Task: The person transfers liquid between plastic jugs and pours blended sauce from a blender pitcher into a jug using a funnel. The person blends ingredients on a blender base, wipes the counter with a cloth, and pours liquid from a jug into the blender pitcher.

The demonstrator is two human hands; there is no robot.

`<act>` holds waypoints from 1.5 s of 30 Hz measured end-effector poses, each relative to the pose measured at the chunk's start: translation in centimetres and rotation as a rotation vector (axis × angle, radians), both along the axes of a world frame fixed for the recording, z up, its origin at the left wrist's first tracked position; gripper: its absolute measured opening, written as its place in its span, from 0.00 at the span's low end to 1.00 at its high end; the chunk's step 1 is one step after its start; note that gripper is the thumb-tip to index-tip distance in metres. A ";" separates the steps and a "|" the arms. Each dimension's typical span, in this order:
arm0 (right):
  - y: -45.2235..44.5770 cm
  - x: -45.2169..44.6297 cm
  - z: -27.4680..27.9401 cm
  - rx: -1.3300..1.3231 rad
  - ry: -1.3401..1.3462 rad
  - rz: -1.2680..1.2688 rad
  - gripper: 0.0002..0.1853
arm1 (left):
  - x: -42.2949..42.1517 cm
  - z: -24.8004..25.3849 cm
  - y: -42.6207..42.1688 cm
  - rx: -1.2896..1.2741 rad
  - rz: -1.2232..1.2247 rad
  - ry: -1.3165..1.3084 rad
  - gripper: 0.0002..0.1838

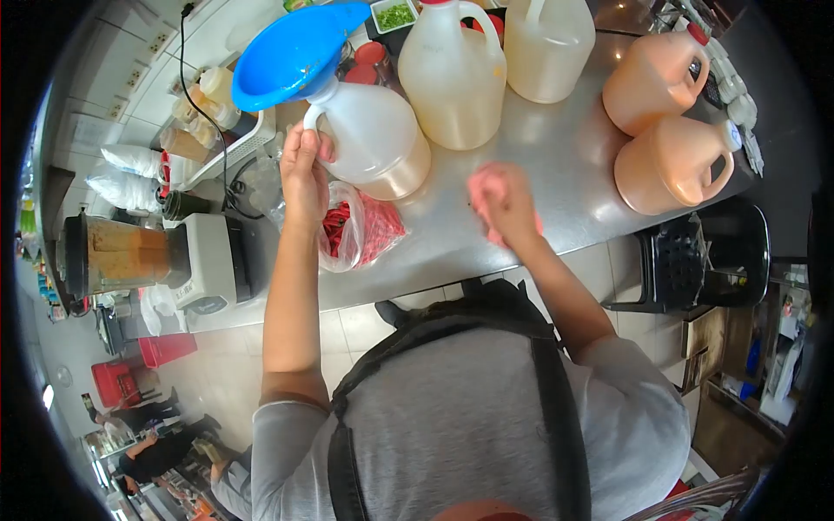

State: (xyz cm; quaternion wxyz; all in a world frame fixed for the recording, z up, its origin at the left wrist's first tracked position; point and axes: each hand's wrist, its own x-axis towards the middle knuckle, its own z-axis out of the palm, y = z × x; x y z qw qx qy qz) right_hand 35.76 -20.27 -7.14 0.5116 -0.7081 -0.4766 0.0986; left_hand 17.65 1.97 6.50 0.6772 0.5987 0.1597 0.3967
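Note:
My left hand [304, 174] is closed around the handle of a translucent plastic jug [372, 139] with pale liquid in its bottom. A blue funnel [291, 56] sits in the jug's mouth, tilted toward the left. Over the steel table [443, 243], my right hand [512, 208] grips a pink cloth [488, 184], slightly blurred. A clear plastic bag [382, 230] of red pieces, perhaps dried chillies, lies beside the jug, close to my left wrist. Behind stand another jug of pale yellowish liquid [453, 87] and a similar pale jug [549, 56].
Two jugs of orange liquid [647, 87] [673, 169] stand at the table's right end. A blender [130, 256] and a white basket of bottles [239, 143] are at the left. Black stacked chairs [695, 260] stand off the right edge. Other people [165, 456] are far left.

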 end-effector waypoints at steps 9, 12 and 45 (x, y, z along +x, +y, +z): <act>8.0 7.1 10.1 0.494 -0.191 -0.128 0.24 | -0.3 -0.6 2.2 0.035 -0.057 0.005 0.19; 8.3 5.7 6.9 0.548 -0.158 -0.226 0.23 | 0.1 -0.8 3.3 0.071 -0.135 -0.003 0.21; 2.0 -3.4 4.7 -0.272 -0.183 -0.114 0.25 | 0.2 -1.9 8.3 -0.046 -0.326 -0.022 0.19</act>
